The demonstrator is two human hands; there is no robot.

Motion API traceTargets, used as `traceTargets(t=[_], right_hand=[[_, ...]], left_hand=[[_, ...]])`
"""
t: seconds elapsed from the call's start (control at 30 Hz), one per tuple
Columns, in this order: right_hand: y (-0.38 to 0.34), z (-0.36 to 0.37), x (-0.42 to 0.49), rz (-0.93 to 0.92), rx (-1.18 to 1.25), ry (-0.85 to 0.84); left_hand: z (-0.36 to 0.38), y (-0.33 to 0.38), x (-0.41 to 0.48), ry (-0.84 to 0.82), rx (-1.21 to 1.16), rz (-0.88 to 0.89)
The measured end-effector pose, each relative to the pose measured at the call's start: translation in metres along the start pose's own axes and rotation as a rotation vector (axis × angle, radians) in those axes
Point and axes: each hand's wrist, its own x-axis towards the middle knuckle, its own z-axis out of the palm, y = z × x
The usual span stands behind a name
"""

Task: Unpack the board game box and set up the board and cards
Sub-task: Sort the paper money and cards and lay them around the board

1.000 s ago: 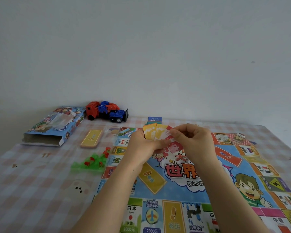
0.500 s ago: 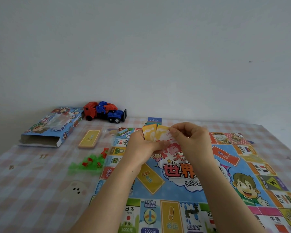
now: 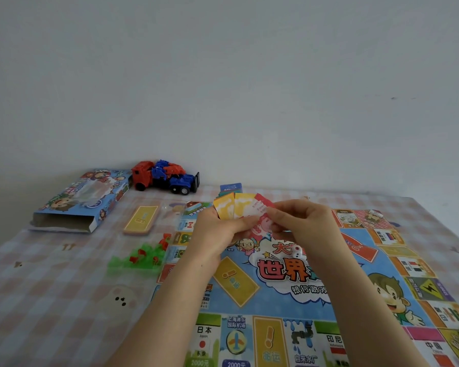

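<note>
Cards [image 3: 237, 209] between left and right fingers [image 3: 281, 209]

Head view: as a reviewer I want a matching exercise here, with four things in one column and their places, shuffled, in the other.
Things:
1. game box
2. toy truck
3. die
4. fanned cards

Places:
A. held between the left hand and the right hand
B. on the board, on its centre title art
C. far left of the table, open end toward the camera
D. at the far edge, just right of the game box

Pairs: 1-C, 2-D, 3-B, 4-A.
</note>
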Motion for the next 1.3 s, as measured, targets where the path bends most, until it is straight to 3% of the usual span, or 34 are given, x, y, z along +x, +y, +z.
traceTargets(t=[0.13, 0.33, 0.5, 0.7, 1.13, 1.3], right_hand=[[0.0, 0.0, 0.001, -0.011, 0.024, 0.038], [0.004, -0.003, 0.004, -0.034, -0.021, 0.103], [0.008, -0.008, 0.01, -0.13, -0.22, 0.205], [0.013, -0.019, 0.02, -0.235, -0.376, 0.362], [0.034, -0.021, 0.035, -0.105, -0.646, 0.305], [0.017, -0.014, 0.024, -0.236, -0.598, 0.342]], left_hand=[[0.001, -0.001, -0.001, -0.062, 0.033, -0.028], [-0.001, -0.001, 0.002, -0.008, -0.069, -0.036], [-0.008, -0.002, 0.006, 0.119, -0.019, 0.041], [-0.009, -0.004, 0.008, 0.113, -0.016, 0.035], [-0.002, -0.006, 0.003, -0.006, 0.035, -0.041], [-0.001, -0.004, 0.001, -0.017, 0.043, -0.04]])
